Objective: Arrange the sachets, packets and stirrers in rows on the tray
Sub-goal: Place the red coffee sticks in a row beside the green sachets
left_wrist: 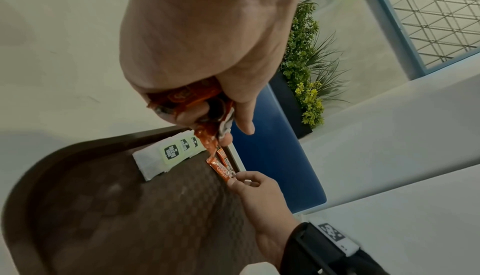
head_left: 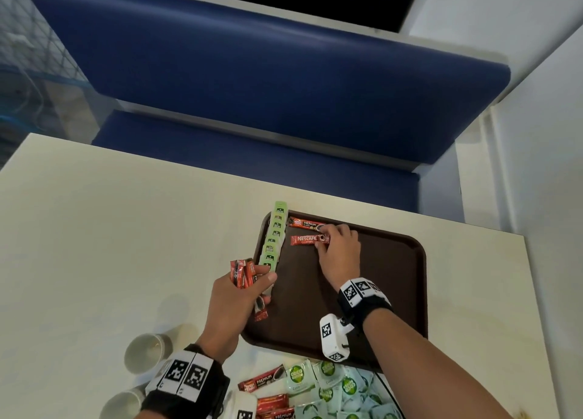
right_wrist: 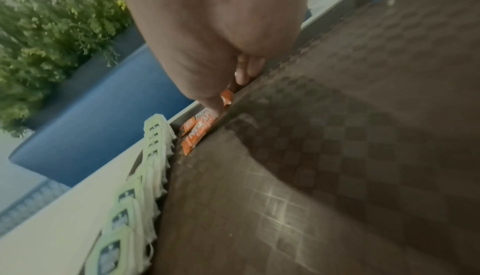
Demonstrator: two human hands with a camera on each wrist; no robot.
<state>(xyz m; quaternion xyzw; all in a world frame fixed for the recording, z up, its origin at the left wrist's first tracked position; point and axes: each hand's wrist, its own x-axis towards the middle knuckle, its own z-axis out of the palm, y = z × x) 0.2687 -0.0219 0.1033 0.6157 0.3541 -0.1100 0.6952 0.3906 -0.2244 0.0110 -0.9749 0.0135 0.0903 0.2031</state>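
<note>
Your right hand is pinching the Nescafe stick, lying crosswise on the tray. Your left hand is clutching a bundle of red sticks, partly hidden.

a brown tray is sitting on a cream table. a row of green sachets is overlapping along its left rim. the right hand is touching the end of a red nescafe stick, lying just below a premium stick. the left hand is gripping a bundle of red sticks. more sachets are lying near two paper cups.
</note>
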